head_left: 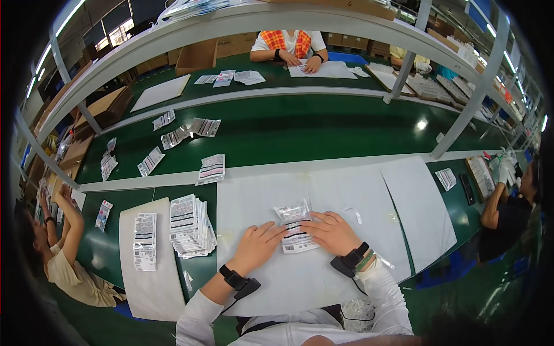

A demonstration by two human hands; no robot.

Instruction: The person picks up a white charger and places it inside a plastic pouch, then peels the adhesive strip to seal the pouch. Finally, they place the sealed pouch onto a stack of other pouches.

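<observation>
A flat foil packet with a clear, shiny upper end and a printed white lower part point(300, 244) lies on white sheeting in front of me. My left hand point(259, 247) rests against its left side, fingertips on the packet edge. Across its right side lie the outstretched fingers of my right hand point(334, 233). Both hands look open and flat, with the packet between them on the table. Left of my left hand stands a thick stack of similar printed packets point(191, 226). Another small pile of packets point(145, 242) sits on a pale board farther left.
Loose packets point(151, 161) are scattered on the green conveyor belt point(323, 130) beyond a white rail. One packet point(212, 169) overlaps that rail. White frame posts point(470, 86) rise at the right. Co-workers sit left, right and opposite. A black phone-like object point(467, 189) lies at the right.
</observation>
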